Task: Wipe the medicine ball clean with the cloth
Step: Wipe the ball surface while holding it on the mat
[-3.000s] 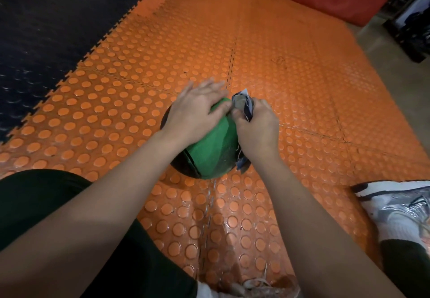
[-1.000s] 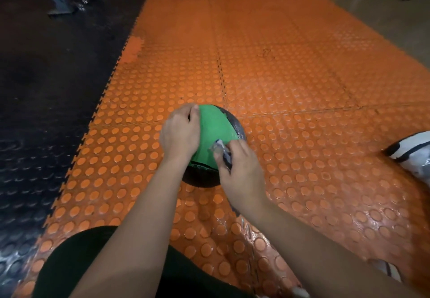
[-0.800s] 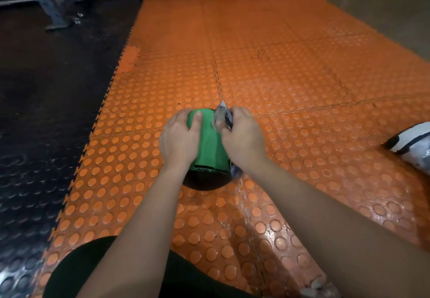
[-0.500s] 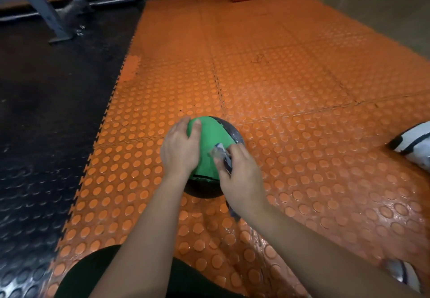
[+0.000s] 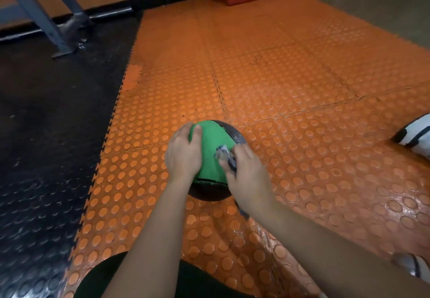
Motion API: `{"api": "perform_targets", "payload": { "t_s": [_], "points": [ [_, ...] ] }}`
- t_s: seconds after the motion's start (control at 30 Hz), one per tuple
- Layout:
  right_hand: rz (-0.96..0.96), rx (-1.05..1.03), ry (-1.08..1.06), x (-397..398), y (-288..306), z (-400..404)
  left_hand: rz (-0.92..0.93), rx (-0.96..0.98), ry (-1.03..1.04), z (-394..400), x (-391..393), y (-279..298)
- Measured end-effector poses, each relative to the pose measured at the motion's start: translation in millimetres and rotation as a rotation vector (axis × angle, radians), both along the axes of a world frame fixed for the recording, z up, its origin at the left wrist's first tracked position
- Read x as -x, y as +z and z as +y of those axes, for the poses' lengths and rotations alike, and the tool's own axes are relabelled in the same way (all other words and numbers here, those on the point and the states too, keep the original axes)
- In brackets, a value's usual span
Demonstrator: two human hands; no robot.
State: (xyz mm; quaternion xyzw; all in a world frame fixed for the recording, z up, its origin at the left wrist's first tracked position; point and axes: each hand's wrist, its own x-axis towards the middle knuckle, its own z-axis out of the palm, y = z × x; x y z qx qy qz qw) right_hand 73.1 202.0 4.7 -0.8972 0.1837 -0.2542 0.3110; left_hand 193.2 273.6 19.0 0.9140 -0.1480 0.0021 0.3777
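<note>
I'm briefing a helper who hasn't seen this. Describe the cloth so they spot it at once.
On the orange studded mat sits a green-and-black ball. The right hand pinches the cloth against the ball: a small crumpled whitish-grey wad, the only fabric there.

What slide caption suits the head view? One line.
Left hand steadies the medicine ball while right hand wipes with cloth.

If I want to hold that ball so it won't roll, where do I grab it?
Probably press down on its rounded top-left side, coming from above, as the left hand does on the ball. It is round and smooth with no handle, sitting on the mat, so a spread palm steadies it best.
</note>
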Motion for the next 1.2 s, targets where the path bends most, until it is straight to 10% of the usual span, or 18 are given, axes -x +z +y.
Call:
{"api": "perform_targets", "payload": {
  "t_s": [1.2],
  "points": [
    [0.024, 0.292, -0.034, -32.6, 29.4, -18.7, -0.201, 0.035, -0.219, 6.5, 21.3, -9.1]
  ]
}}
